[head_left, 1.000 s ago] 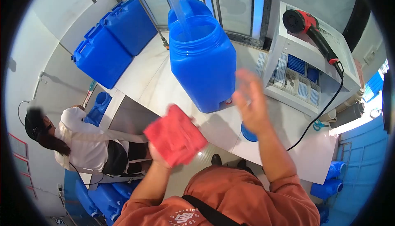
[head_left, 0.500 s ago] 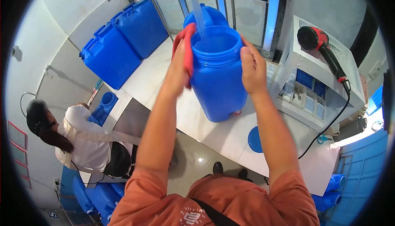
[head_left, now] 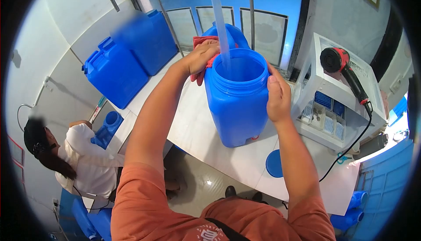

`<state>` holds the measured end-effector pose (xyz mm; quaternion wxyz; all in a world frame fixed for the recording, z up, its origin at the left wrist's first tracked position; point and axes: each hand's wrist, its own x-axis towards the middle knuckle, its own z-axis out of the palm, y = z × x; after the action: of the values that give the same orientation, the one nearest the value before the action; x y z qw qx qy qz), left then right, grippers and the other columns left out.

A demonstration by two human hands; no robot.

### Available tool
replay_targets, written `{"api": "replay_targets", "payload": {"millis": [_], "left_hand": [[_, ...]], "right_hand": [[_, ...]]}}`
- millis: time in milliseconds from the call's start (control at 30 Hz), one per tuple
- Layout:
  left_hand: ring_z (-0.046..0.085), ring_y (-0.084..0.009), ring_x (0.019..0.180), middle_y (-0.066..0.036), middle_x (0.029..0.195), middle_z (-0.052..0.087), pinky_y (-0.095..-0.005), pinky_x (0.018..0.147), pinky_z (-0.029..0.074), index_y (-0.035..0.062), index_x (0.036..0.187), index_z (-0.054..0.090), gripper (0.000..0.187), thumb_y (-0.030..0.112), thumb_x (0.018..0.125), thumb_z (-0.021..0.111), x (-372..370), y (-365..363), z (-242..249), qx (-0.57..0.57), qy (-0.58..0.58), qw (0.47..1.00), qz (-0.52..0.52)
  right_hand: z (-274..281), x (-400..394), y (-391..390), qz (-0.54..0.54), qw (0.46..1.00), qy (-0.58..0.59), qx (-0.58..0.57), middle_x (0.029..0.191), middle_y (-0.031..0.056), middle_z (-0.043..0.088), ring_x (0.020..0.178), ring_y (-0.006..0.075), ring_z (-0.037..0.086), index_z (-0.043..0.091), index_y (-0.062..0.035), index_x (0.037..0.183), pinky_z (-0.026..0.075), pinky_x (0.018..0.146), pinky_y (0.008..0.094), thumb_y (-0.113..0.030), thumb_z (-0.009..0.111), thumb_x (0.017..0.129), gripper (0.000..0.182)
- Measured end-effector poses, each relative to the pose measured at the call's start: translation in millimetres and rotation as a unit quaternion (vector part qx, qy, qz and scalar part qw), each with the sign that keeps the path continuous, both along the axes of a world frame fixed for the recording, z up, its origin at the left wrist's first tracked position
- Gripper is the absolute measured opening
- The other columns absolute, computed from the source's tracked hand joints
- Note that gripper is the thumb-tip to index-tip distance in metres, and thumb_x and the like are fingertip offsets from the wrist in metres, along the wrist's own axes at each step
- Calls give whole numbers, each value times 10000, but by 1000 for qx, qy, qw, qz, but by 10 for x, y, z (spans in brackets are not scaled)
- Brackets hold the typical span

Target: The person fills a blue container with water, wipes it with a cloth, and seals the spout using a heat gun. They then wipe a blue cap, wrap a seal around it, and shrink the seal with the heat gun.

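Note:
A large blue water container [head_left: 239,109] stands upright on the white counter, its wide threaded mouth uncovered. My right hand [head_left: 278,94] grips its right side just below the rim, thumb toward me. Near the left of the mouth, my left hand [head_left: 202,56] is closed on a red cloth [head_left: 198,74], which hangs below the fingers. A clear tube-like column [head_left: 219,21] comes down from above into the container's mouth. Behind it, another blue container [head_left: 239,34] is partly hidden. A round blue lid [head_left: 274,163] lies on the counter by my right forearm.
Two blue jugs [head_left: 116,74] stand at the back left of the counter [head_left: 188,131]. A red and black heat gun [head_left: 344,70] rests on a white cabinet [head_left: 315,105] at right, its cord trailing down. A person in white [head_left: 90,162] sits at left beside a small blue container [head_left: 107,129].
My left hand has moved with the red cloth from the container's left side up toward the back left of its rim. The view has shifted, so the container appears lower.

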<state>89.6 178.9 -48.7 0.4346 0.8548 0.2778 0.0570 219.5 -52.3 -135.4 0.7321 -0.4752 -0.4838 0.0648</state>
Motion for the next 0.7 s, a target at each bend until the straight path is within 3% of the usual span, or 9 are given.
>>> {"api": "replay_targets", "payload": {"millis": [67, 133, 167, 200, 267, 300, 333, 467, 700], "left_hand": [[391, -338, 1400, -189, 1564, 336, -425, 1206, 234, 33, 1432, 481, 563, 374, 1025, 295, -50, 396, -425, 258, -228, 915, -212], [345, -322, 1439, -186, 1586, 298, -407, 1222, 205, 57, 1497, 399, 601, 420, 1029, 299, -98, 519, -988, 394, -331, 843, -157], [317, -297, 1450, -157, 1611, 241, -415, 1200, 252, 78, 1548, 256, 617, 406, 1038, 372, -134, 77, -1034, 87, -416, 901, -82], [288, -272, 1462, -127, 1636, 183, -422, 1178, 298, 99, 1598, 113, 706, 391, 1047, 444, -203, -469, -1124, -230, -450, 863, 4], [311, -265, 1449, -151, 1600, 273, -421, 1162, 322, 101, 1588, 169, 812, 620, 1004, 388, -293, -349, -2563, -65, -433, 895, 81], [330, -263, 1439, -171, 1571, 325, -439, 1153, 328, 98, 1581, 195, 926, 756, 942, 325, -371, -839, -2385, -243, -413, 859, 180], [54, -282, 1520, -130, 1663, -76, -418, 1214, 170, 134, 1567, -188, 1054, 824, 899, 246, -639, -808, -2884, -245, -344, 901, 98], [158, -281, 1494, -144, 1639, 59, -403, 1205, 194, 75, 1568, -66, 911, 656, 974, 308, -640, -1354, -1673, -31, -424, 902, 71], [356, -278, 1437, -173, 1588, 294, -388, 1171, 319, 40, 1579, 173, 683, 416, 1056, 400, 319, 229, -680, -153, -506, 846, 72]], "right_hand": [[-10, 13, -3, 0, 1000, -24, -2, 1381, 208, 566, 1289, 249, 528, 522, 67, 1380, 367, 1107, 343, -287, 483, 1029, 500], [-15, 27, 12, -2, 1000, -22, 6, 1378, 207, 569, 1287, 249, 530, 522, 67, 1380, 369, 1105, 341, -283, 485, 1025, 500], [-32, 24, 17, -2, 1000, -16, 15, 1374, 207, 572, 1284, 248, 532, 522, 67, 1381, 370, 1103, 340, -280, 486, 1022, 500], [-33, 20, 16, -6, 1000, -11, 17, 1374, 207, 572, 1284, 248, 532, 522, 67, 1381, 370, 1103, 340, -280, 486, 1022, 500], [-20, 3, 8, 3, 1000, -3, 17, 1366, 208, 578, 1277, 249, 539, 520, 71, 1381, 375, 1097, 336, -259, 485, 1014, 494], [-22, 17, 20, -1, 1000, -3, 19, 1366, 208, 578, 1277, 249, 539, 520, 71, 1381, 375, 1097, 336, -259, 485, 1014, 494], [-33, 20, 32, -3, 1000, -4, 21, 1361, 207, 582, 1271, 247, 543, 519, 74, 1381, 378, 1093, 334, -254, 482, 1013, 493], [-23, -5, 9, 10, 1000, 9, 19, 1348, 204, 591, 1257, 243, 552, 517, 79, 1380, 384, 1085, 329, -254, 474, 1014, 498], [-40, -4, 29, 4, 1000, 15, 15, 1342, 208, 593, 1257, 252, 553, 516, 78, 1381, 385, 1086, 339, -264, 475, 1008, 508]]}}
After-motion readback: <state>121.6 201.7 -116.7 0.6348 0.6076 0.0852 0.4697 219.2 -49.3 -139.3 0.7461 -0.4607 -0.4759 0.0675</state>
